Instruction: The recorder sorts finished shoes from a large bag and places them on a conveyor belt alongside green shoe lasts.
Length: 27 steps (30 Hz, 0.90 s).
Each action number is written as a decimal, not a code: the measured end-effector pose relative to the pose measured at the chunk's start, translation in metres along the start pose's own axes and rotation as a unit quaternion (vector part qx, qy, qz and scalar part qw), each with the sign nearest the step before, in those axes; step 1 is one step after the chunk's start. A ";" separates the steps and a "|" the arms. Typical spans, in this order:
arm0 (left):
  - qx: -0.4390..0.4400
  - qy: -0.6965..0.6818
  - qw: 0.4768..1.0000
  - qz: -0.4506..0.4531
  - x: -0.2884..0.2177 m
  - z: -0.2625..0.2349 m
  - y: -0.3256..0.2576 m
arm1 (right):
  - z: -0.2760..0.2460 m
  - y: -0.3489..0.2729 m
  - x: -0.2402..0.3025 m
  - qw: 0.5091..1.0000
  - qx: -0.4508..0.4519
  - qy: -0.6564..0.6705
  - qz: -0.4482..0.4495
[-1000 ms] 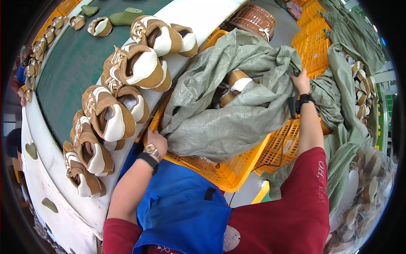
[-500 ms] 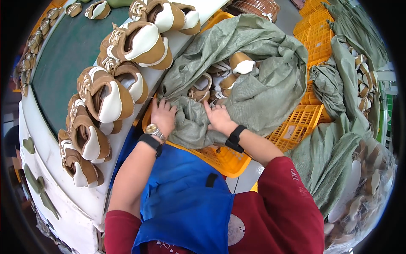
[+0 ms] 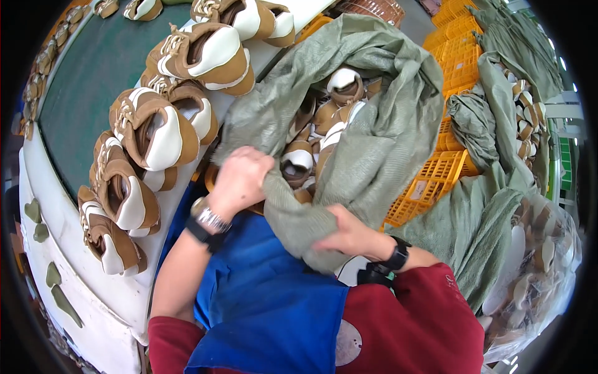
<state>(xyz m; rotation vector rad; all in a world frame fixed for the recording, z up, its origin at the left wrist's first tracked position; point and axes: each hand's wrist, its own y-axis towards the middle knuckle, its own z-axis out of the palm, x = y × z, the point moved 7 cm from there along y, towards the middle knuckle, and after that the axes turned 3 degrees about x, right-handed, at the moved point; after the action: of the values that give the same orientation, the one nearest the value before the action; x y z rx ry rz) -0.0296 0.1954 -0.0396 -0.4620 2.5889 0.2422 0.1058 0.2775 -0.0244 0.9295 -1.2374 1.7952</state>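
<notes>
A grey-green woven sack (image 3: 398,137) stands with its mouth spread wide in front of me. Inside it lie several brown and white shoes (image 3: 298,161), partly covered by the cloth. My left hand (image 3: 242,177) is closed on the sack's near left rim, its fingertips hidden from sight. At the near right rim my right hand (image 3: 352,235) grips a fold of the cloth, thumb on top and the other fingers partly out of sight. Between the two hands the near rim hangs folded toward my blue apron (image 3: 268,299).
Brown and white laced shoes (image 3: 156,134) line the white table edge (image 3: 187,187) at left, beside a green surface (image 3: 93,75). Yellow crates (image 3: 430,187) and more green sacks (image 3: 492,218) stand at right. A clear plastic bag of shoes (image 3: 529,274) sits near right.
Both hands have lifted the sack's near rim and drawn it toward me, the right hand moving nearer and rightward. More of the shoes inside now show.
</notes>
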 end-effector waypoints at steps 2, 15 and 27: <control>-0.053 -0.007 0.999 -0.009 -0.010 -0.030 -0.011 | 0.016 -0.014 0.006 0.987 0.132 0.082 0.025; 0.220 0.143 0.953 -0.154 0.082 0.110 -0.056 | -0.038 0.043 -0.180 0.793 0.004 -0.587 0.165; 0.017 0.255 0.953 -0.160 0.084 0.076 -0.038 | -0.277 -0.030 -0.009 0.626 -0.201 -0.695 0.291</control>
<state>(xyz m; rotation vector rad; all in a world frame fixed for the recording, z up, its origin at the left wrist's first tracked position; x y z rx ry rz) -0.0508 0.1562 -0.1499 -1.0363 2.9430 -0.0442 0.0964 0.5471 -0.0946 1.8517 -3.0088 0.7397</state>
